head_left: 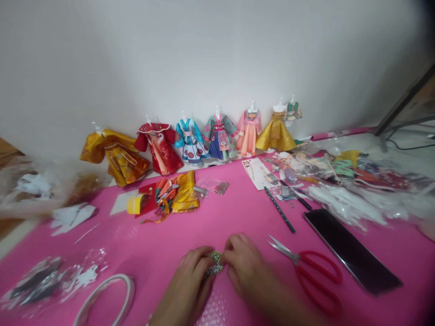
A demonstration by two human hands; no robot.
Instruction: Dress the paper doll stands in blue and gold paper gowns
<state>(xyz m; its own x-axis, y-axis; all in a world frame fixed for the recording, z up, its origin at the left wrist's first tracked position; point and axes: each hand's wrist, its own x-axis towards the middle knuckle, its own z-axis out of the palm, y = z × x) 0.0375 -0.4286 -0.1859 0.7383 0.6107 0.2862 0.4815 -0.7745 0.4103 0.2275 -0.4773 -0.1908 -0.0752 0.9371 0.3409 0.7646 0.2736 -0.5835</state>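
Observation:
Low in the middle of the head view, a small green-and-white patterned piece (215, 263), perhaps doll-sized cloth, lies between my two hands. My left hand (194, 274) pinches it from the left, with thumb and fingers closed on it. On the other side, my right hand (242, 259) grips its right edge between thumb and fingertips. Fingers cover part of the piece, so its full shape is hidden. Right of my right hand lie red-handled scissors (307, 267), blades apart. To the left stands a roll of white tape (127, 296).
Several doll dresses on white stands (217, 136) line the wall. A phone (351, 249), a dark pencil (279, 209) and plastic bags (343, 199) occupy the right of the pink mat (224, 222). Yellow cloth (186, 192) and a clear packet (37, 283) lie left.

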